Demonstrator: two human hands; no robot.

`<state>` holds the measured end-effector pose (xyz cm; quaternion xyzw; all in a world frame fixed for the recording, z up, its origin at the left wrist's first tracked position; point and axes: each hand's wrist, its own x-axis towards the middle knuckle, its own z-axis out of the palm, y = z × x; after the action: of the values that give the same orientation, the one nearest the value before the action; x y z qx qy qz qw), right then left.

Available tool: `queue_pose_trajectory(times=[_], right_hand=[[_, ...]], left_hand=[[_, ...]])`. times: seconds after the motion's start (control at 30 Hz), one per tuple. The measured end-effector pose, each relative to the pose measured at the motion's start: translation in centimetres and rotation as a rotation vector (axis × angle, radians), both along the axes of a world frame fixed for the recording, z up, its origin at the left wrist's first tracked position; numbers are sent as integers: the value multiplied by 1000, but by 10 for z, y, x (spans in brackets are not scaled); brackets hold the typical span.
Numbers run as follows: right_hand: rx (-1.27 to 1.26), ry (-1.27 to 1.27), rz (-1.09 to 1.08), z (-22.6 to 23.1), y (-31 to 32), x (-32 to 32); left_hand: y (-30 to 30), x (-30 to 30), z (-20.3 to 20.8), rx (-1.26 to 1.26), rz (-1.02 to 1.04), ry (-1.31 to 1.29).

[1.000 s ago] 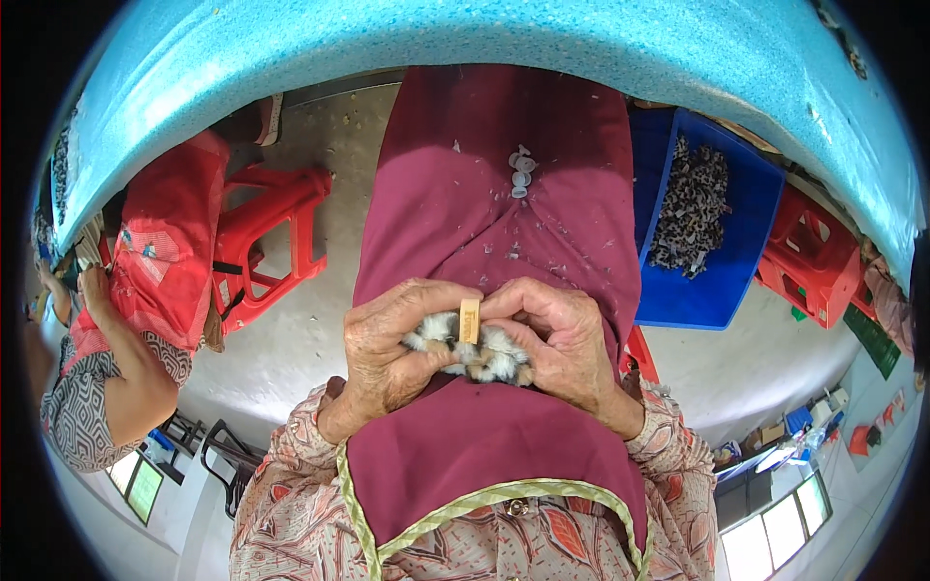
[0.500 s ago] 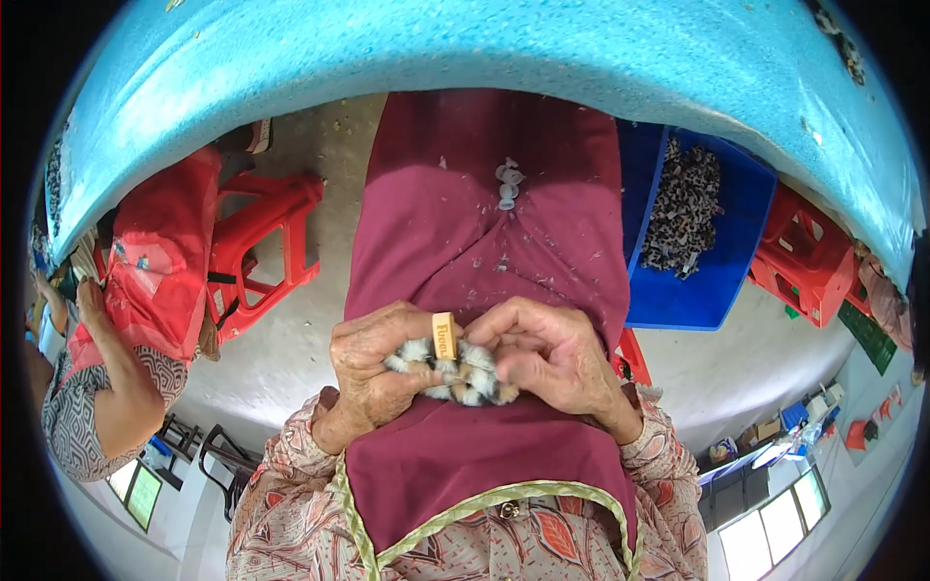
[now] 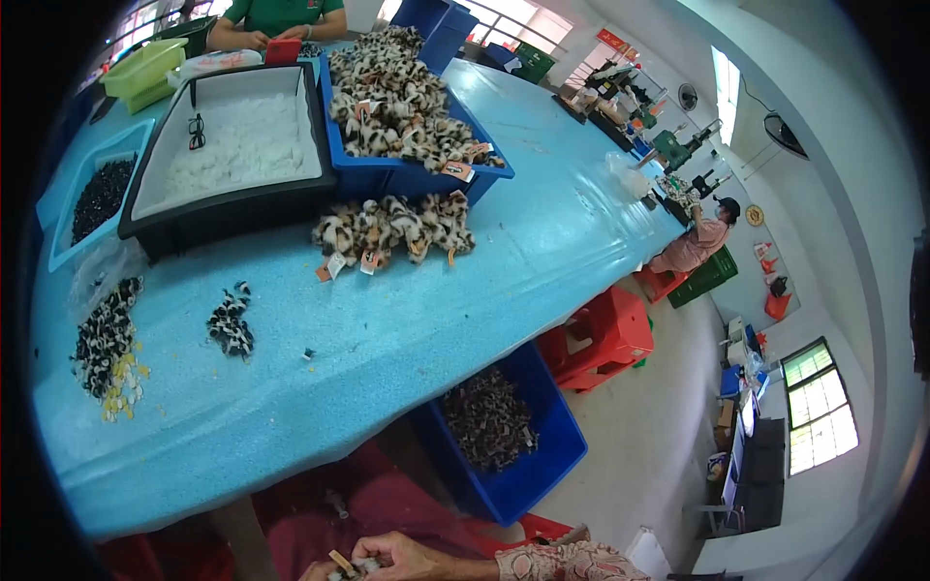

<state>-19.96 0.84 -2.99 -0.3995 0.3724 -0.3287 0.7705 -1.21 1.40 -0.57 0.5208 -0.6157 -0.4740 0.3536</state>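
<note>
At the bottom edge of the view, over the maroon apron (image 3: 383, 499) on my lap, both hands close around a small furry plush toy (image 3: 360, 571). A stiff yellowish label (image 3: 340, 561) sticks up from it. My right hand (image 3: 412, 560) grips the toy's right side with bent fingers. Cut off by the frame, my left hand (image 3: 318, 572) shows only partly against its left side. Small whitish pieces (image 3: 336, 503) lie on the apron.
On the blue table stand a heaped bin (image 3: 387, 174) of plush toys, a black tray (image 3: 232, 225) of white stuffing and a light-blue tray (image 3: 60, 254). Black-and-white pieces (image 3: 105, 334) lie nearer. A blue crate (image 3: 552, 460) and red stools (image 3: 610, 334) stand right; a co-worker (image 3: 276, 24) sits opposite.
My view has swung up and to the right, from my lap to the table and room. Both hands stay on the plush toy, now at the lower edge.
</note>
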Motion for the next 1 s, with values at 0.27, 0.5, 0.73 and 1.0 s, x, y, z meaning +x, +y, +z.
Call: queue_pose_trajectory(times=[0.27,0.5,0.73,1.0], right_hand=[[471,-370,36,-17,-4,-6],[67,141,-264,17,-36,-3],[137,-10,-329,-19,-33,11],[288,-151,-416,-26,-25,15]], left_hand=[[10,12,-11,385,163,142],[-29,4,-14,746,48,782],[-13,-3,-11,1169,147,1000],[-6,-10,-9,1214,267,1064]])
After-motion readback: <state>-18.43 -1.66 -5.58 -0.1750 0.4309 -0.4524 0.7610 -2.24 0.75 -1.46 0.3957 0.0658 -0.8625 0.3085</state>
